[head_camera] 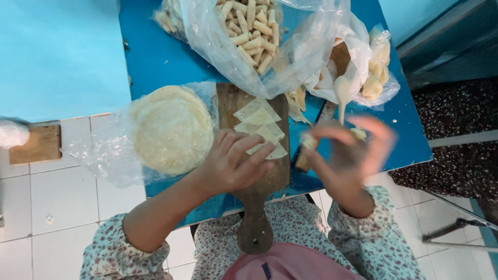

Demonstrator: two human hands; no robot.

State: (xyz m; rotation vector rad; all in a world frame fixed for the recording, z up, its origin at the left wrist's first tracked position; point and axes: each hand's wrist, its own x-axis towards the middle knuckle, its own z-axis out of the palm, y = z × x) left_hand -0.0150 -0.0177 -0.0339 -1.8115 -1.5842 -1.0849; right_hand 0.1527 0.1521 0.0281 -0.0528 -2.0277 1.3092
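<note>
My left hand point(233, 163) rests on a wooden cutting board point(252, 205), its fingers pressing on pale triangular dough wrappers point(258, 119) laid in a row. My right hand point(347, 153) is raised and blurred beside the board, with a small pale piece pinched at its fingertips. A round stack of thin dough sheets point(171, 129) lies on clear plastic left of the board.
A blue table point(155, 57) carries an open clear bag of rolled pastry sticks point(254, 31) at the back and another bag with pale pieces point(376, 67) at the right. White tiled floor lies below. A small wooden block point(36, 145) sits at the left.
</note>
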